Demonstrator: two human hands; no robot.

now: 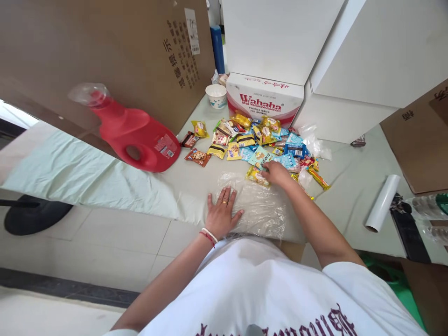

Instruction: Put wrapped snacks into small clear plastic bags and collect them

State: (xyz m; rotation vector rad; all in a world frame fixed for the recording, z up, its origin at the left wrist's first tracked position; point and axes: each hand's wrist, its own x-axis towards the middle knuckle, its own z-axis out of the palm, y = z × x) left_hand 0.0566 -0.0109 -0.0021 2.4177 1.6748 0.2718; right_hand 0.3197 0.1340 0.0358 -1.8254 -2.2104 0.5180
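My left hand [222, 214] lies flat with its fingers spread at the left edge of a clear plastic bag [259, 205], which is spread out on the table. At the front of a heap of small wrapped snacks, my right hand [276, 173] is closed, its fingertips at the lower corner of a pale green snack packet [261, 157]. Just below those fingertips is a yellow snack packet [257, 176]. Blue packets [295, 148] and more yellow ones [246, 139] make up the heap behind. A brown cookie packet [198, 157] sits apart on the left.
A white and red water carton [265, 99] stands behind the heap, with a paper cup [216, 96] beside it. On the left are a red jug [140, 135] and a large cardboard box [105, 51]. A white roll [382, 203] lies at right.
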